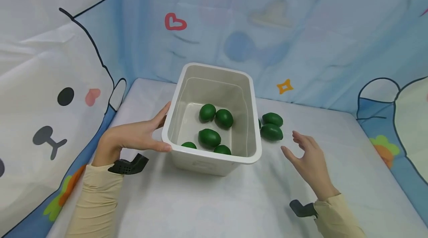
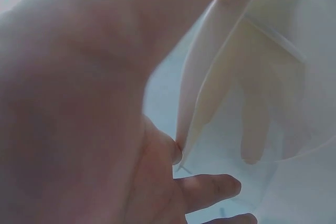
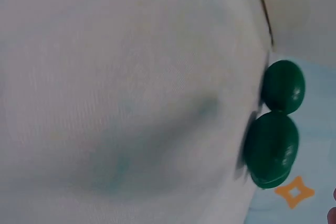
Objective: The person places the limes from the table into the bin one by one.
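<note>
Here, on a white-covered table point(image 1: 214, 201), sits a pale plastic bin point(image 1: 254, 134), its long side running away from the person; the left hand point(image 1: 133, 136) holds the bin's left wall near the front corner, thumb hooked over the rim and fingers laid straight along the outside, and the left wrist view, though blurred, shows the thumb tip pressed right at that edge point(image 2: 178, 150); inside the bin lie five dark green egg-shaped fruits point(image 1: 209, 137), two side by side toward the back, one in the middle, two partly hidden behind the near wall; just outside the bin's right wall two more green fruits point(image 1: 271, 132) rest on the table, touching each other, one behind the other, with a sliver of a third showing at the bin's edge; the right hand point(image 1: 309, 160) hovers near that pair, fingers loose and spread, holding nothing and apart from them; a cartoon-printed blue cloth point(image 1: 301, 37) hangs behind and to both sides of the table.
</note>
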Demonstrator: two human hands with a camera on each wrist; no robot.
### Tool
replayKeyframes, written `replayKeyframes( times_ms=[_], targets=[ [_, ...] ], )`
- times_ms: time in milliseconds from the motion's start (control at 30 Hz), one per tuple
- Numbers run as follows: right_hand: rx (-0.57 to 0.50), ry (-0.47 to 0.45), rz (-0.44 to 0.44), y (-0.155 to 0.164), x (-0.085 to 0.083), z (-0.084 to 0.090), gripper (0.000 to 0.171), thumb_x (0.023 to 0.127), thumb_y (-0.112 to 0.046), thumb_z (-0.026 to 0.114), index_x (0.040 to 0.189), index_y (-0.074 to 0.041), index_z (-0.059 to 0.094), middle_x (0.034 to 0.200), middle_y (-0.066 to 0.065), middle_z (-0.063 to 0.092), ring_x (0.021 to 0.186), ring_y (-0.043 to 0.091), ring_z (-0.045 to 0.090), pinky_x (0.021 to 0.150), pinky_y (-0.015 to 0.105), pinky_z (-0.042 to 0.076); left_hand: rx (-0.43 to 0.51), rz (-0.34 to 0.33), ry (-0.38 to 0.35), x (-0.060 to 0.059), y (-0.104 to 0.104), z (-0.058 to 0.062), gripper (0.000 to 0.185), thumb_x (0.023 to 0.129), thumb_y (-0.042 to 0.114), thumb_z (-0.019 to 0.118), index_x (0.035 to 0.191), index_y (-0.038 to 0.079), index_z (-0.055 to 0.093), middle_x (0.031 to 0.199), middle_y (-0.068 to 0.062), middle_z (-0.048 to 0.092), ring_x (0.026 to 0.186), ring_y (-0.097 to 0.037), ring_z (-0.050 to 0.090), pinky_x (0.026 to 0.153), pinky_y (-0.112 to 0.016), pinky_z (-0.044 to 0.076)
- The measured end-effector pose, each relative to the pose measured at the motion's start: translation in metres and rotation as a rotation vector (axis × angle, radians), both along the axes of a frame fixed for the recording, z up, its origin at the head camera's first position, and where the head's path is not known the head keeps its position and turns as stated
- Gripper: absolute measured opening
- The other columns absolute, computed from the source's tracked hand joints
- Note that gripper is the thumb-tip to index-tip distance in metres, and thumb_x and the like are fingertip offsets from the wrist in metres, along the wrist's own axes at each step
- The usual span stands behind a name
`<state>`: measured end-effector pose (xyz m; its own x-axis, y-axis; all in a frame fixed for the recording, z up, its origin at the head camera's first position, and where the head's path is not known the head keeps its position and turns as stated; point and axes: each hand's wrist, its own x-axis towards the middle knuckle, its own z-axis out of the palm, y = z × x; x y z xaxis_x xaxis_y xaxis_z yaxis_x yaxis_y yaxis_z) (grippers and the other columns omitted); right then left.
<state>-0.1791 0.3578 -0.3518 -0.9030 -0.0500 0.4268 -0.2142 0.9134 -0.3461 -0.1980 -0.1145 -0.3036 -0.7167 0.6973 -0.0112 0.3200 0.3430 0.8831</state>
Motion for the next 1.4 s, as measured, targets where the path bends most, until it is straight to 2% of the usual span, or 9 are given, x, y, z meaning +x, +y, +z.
replayKeyframes(
  times_ms=[200,433,667,767,967,1167,1400],
  targets=[
    [0.034,-0.032,-0.009,0.007,-0.020,-0.009,0.061,0.084,-0.023,0.072,0.132,0.005,0.049,0.125,0.026,0.051,0.108,0.041,0.054,0.085,0.056,0.047,-0.008,-0.006,0.006,0.000,0.000,0.003,0.115,0.081,0.036,0.073,0.147,0.040,-0.021,0.158,0.008,0.003,0.145,-0.022,0.015,0.106,-0.050,0.031],
    [0.100,-0.132,-0.039,0.007,-0.041,-0.015,0.063,0.084,-0.026,0.072,0.133,0.005,0.048,0.126,0.027,0.049,0.109,0.044,0.053,0.085,0.058,0.047,0.008,-0.038,0.016,-0.001,0.001,0.002,0.115,0.082,0.040,0.072,0.147,0.037,-0.023,0.160,0.000,-0.003,0.146,-0.027,0.013,0.104,-0.050,0.035],
    [0.146,-0.155,-0.106,0.000,-0.058,-0.020,0.061,0.084,-0.035,0.071,0.129,0.001,0.054,0.124,0.026,0.051,0.098,0.041,0.059,0.070,0.053,0.052,-0.012,-0.024,0.001,0.003,0.001,0.006,0.115,0.083,0.034,0.072,0.147,0.035,-0.024,0.160,0.000,-0.005,0.146,-0.027,0.011,0.106,-0.052,0.030],
    [0.167,-0.172,-0.130,-0.003,-0.064,-0.022,0.061,0.084,-0.037,0.071,0.129,0.000,0.054,0.124,0.027,0.051,0.096,0.043,0.060,0.070,0.055,0.052,-0.021,-0.018,-0.008,0.004,0.002,0.005,0.116,0.083,0.034,0.072,0.147,0.035,-0.025,0.160,0.001,-0.007,0.146,-0.027,0.010,0.106,-0.052,0.030],
    [0.214,-0.226,-0.135,-0.013,-0.070,-0.026,0.064,0.082,-0.037,0.073,0.132,-0.003,0.052,0.122,0.027,0.051,0.104,0.044,0.057,0.076,0.059,0.050,-0.007,-0.018,-0.030,0.007,0.004,0.002,0.114,0.084,0.032,0.072,0.147,0.036,-0.024,0.160,-0.002,-0.003,0.145,-0.028,0.013,0.102,-0.049,0.037],
    [0.221,-0.175,-0.095,-0.016,-0.071,-0.027,0.065,0.081,-0.035,0.074,0.132,-0.002,0.051,0.121,0.029,0.049,0.100,0.045,0.057,0.070,0.057,0.051,-0.001,-0.019,-0.005,0.007,0.003,0.004,0.114,0.084,0.029,0.072,0.147,0.037,-0.024,0.160,-0.004,0.000,0.145,-0.030,0.014,0.101,-0.051,0.037],
    [0.208,-0.233,-0.016,-0.009,-0.068,-0.028,0.070,0.082,-0.033,0.074,0.139,-0.004,0.044,0.122,0.033,0.040,0.101,0.048,0.053,0.084,0.058,0.047,-0.018,-0.017,-0.018,0.004,0.003,0.000,0.114,0.084,0.030,0.072,0.146,0.038,-0.025,0.160,-0.004,-0.001,0.145,-0.031,0.013,0.101,-0.051,0.037]
  ],
)
